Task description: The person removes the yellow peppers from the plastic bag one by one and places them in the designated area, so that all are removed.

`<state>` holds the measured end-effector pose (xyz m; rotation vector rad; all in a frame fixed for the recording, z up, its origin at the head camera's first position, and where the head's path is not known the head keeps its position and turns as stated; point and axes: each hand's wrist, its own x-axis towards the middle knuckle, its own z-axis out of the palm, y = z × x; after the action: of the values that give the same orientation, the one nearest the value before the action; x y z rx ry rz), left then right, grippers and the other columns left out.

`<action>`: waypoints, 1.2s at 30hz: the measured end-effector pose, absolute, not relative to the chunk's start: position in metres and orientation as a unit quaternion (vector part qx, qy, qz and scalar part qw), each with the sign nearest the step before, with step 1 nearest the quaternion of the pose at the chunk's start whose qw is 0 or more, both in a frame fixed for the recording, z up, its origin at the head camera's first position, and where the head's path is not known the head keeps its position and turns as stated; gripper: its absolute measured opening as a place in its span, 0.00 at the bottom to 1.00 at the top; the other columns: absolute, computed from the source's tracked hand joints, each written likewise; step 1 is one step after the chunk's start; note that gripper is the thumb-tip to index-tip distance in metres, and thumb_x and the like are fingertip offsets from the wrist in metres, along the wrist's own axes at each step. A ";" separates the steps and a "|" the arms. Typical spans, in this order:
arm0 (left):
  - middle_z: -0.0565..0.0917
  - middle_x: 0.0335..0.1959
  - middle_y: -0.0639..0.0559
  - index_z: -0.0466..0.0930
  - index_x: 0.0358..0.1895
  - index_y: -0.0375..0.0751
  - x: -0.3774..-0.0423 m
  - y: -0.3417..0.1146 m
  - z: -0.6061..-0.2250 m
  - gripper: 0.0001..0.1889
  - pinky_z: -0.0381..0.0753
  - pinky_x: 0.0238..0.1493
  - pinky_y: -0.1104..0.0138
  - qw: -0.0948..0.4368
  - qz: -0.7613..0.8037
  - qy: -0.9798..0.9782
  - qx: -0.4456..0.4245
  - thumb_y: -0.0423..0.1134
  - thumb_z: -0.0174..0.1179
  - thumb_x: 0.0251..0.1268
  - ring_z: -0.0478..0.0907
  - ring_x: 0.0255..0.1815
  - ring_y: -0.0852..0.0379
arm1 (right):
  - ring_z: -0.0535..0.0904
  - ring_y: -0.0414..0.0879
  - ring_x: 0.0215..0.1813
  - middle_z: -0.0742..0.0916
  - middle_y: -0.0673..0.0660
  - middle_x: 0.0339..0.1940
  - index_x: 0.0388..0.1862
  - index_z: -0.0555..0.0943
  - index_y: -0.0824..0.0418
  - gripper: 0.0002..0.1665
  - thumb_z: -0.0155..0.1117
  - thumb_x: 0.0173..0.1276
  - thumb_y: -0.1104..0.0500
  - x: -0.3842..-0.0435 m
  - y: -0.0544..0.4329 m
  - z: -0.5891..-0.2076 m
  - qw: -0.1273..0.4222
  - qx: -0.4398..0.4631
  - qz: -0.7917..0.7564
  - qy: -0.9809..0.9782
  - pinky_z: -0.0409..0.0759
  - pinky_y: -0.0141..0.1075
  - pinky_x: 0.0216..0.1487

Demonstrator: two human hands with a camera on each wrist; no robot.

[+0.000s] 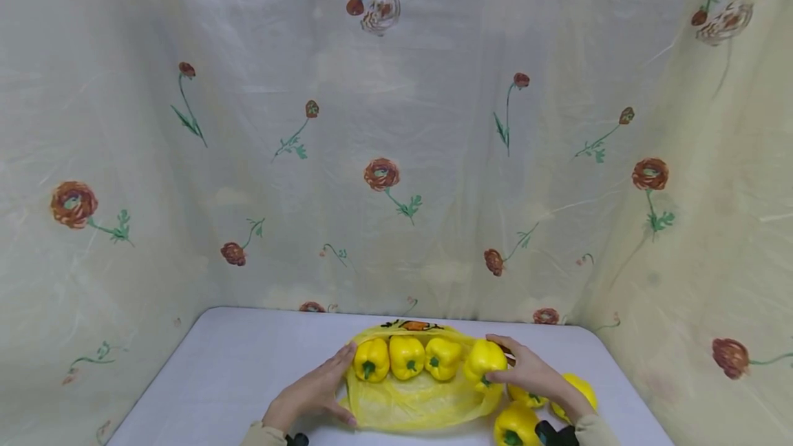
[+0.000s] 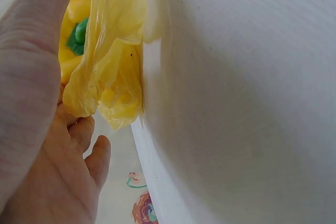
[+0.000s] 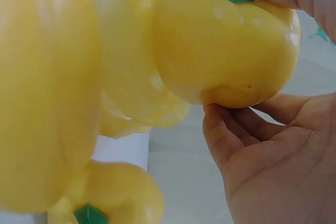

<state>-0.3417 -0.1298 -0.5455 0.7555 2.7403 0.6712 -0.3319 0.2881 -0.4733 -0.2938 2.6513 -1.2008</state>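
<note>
A yellow bell pepper (image 1: 484,362) is gripped by my right hand (image 1: 529,372) at the right side of a yellow plastic bag (image 1: 418,406). The right wrist view shows the thumb near the green stem of this bell pepper (image 3: 226,51) and the fingertips against its underside. Three more yellow bell peppers (image 1: 407,356) sit in a row at the bag's mouth, stems facing me. My left hand (image 1: 314,391) is spread along the bag's left side, fingers by the leftmost pepper and thumb lower down. In the left wrist view the bag (image 2: 118,61) partly covers the fingers.
Right of the bag, under and beside my right forearm, lie three loose yellow bell peppers (image 1: 515,424). Everything rests on a white table (image 1: 241,356). Flower-patterned sheeting (image 1: 434,226) hangs behind the table and on both sides.
</note>
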 end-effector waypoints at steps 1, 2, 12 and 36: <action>0.43 0.80 0.44 0.40 0.78 0.39 -0.342 -0.130 -0.545 0.69 0.53 0.76 0.48 0.111 0.229 0.932 0.257 0.67 0.71 0.34 0.46 0.79 0.45 | 0.68 0.62 0.67 0.70 0.66 0.70 0.73 0.61 0.65 0.51 0.72 0.58 0.47 -0.330 0.290 -0.472 0.108 -0.102 -0.409 0.900 0.69 0.59 0.67; 0.43 0.80 0.44 0.40 0.78 0.39 -0.342 -0.130 -0.546 0.69 0.53 0.76 0.48 0.112 0.230 0.932 0.257 0.67 0.71 0.34 0.46 0.79 0.45 | 0.68 0.62 0.67 0.70 0.65 0.70 0.73 0.61 0.65 0.50 0.72 0.58 0.47 -0.328 0.292 -0.470 0.106 -0.102 -0.410 0.900 0.69 0.59 0.67; 0.43 0.80 0.44 0.40 0.78 0.39 -0.342 -0.130 -0.547 0.68 0.54 0.76 0.47 0.107 0.232 0.930 0.263 0.67 0.70 0.35 0.46 0.79 0.44 | 0.68 0.62 0.68 0.68 0.67 0.71 0.74 0.59 0.64 0.50 0.72 0.59 0.49 -0.306 0.312 -0.459 0.089 -0.108 -0.425 0.894 0.71 0.56 0.66; 0.43 0.80 0.43 0.40 0.78 0.37 -0.340 -0.131 -0.545 0.69 0.53 0.76 0.47 0.104 0.237 0.929 0.264 0.67 0.70 0.35 0.46 0.79 0.44 | 0.72 0.33 0.49 0.70 0.74 0.65 0.72 0.54 0.72 0.45 0.64 0.65 0.56 -0.259 0.386 -0.468 0.129 -0.135 -0.416 0.890 0.76 0.23 0.44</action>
<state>-0.3402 -0.1306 -0.5451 0.7789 2.7395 0.6988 -0.2594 0.3862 -0.4683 -0.3912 2.5863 -1.2097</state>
